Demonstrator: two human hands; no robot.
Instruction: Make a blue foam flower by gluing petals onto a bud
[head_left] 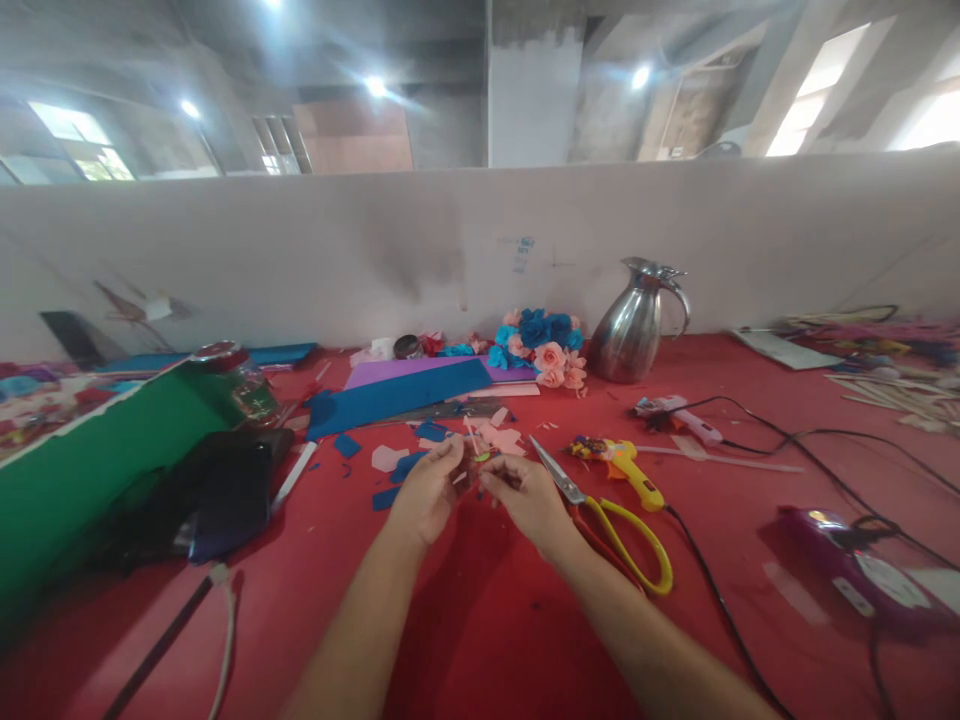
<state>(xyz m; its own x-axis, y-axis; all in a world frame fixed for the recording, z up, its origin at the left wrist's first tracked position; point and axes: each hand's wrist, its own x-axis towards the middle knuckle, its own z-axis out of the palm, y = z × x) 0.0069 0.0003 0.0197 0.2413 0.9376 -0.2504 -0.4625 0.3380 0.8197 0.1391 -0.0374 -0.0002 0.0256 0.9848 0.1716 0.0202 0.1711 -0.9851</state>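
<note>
Left hand: The left hand [431, 490] has its thumb and fingers bent in toward the right hand. I cannot tell how tight its grip is.
Right hand: The right hand [534, 500] has its thumb and finger curled close together. I cannot tell if they squeeze anything.
Small thing: A small thing with a green bit [482, 457] is right between the fingertips of both hands. It is blurry, so I cannot tell which hand has it.
Scraps: Blue scraps [406, 467] are just beside the left hand, and pink scraps [504, 437] are just past the fingertips.
Scissors: Big scissors [574, 490] with a yellow handle lie just right of the right hand, points facing away.
Glue guns: A yellow glue gun [626, 470] is right of the scissors. A pale pink glue gun [697, 422] is farther out that way.
Sheets: A long blue sheet [401, 397] lies past the left hand, partly over a purple sheet [367, 372].
Flowers: Blue and pink flowers [549, 356] sit well past the right hand.
Jug: A shiny jug [634, 325] stands right of the flowers.
Table: The red table [510, 640] is under it all.
</note>
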